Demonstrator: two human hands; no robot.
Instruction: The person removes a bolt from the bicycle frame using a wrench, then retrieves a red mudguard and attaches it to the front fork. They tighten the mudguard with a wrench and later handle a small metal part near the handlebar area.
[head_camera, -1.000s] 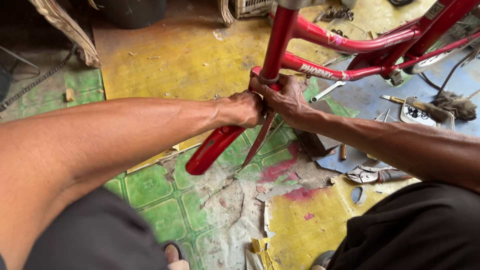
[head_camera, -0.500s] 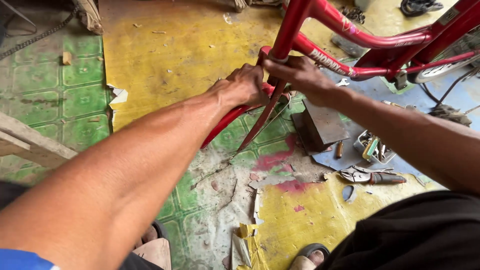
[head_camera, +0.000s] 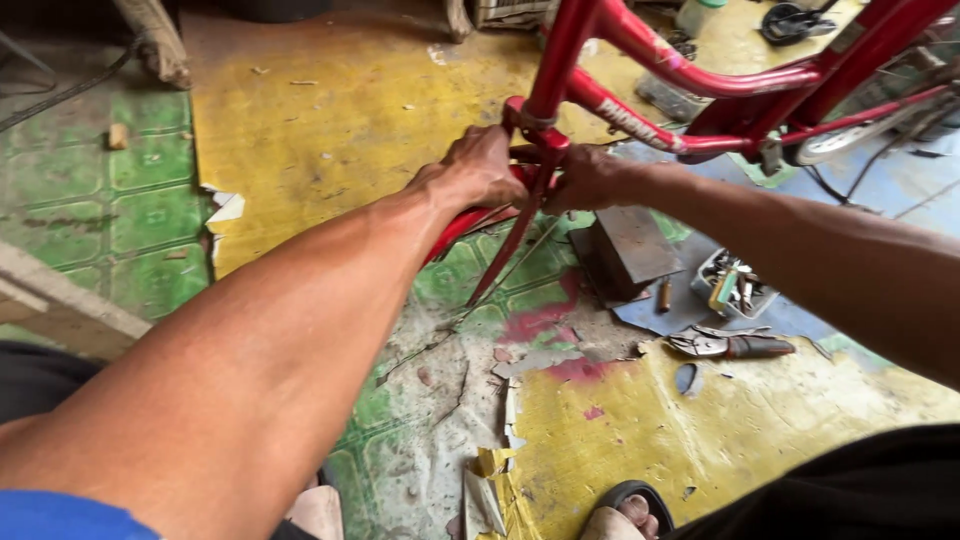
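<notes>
Where the worn floor covering peels nearest the sandalled foot, pliers lie just beside a small tray of parts. Beyond them, the left hand closes around the red fork, and the right hand grips it opposite, below the red bicycle frame.

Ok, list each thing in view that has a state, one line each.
left hand: closed around the red fork at its crown.
right hand: gripping the same joint from the other side.
red bicycle frame: propped up, fork legs angled down toward the floor.
pliers: lying flat on the floor, untouched.
small tray of parts: on the floor, filled.
metal block: resting on the floor, apart from both hands.
</notes>
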